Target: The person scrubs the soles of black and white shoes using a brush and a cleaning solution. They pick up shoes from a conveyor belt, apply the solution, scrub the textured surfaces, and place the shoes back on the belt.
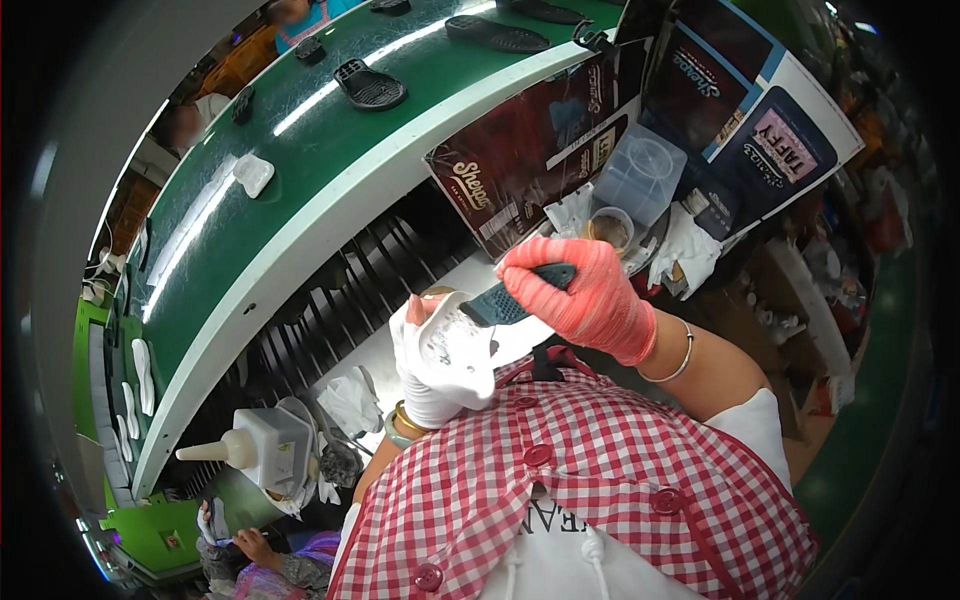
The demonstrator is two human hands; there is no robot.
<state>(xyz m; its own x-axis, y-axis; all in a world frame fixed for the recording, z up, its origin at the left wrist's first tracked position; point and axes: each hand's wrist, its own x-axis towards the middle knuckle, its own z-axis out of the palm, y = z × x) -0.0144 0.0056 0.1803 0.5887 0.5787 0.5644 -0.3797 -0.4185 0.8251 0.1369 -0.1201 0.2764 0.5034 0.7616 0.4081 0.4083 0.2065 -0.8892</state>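
Note:
My left hand [420, 385], in a white glove with bare fingertips, holds up a white curved piece [455, 352] with dark specks, close to my apron. What kind of thing that piece is, I cannot make out. In a coral-red knit glove, my right hand [585, 300] is closed round the handle of a dark teal flat tool [497, 305] with a dotted face. The tool's broad end is beside the upper edge of the white piece; whether they touch is unclear. Under both hands runs a narrow white work ledge [350, 372].
A green conveyor belt [320, 130] curves past, carrying black shoe soles [370, 85] and white pieces. On the left stands a white squeeze bottle [275, 450] near crumpled paper [350, 400]. At right are a clear plastic box [640, 172], a small cup [610, 230] and printed cardboard [530, 145]. Other people work nearby.

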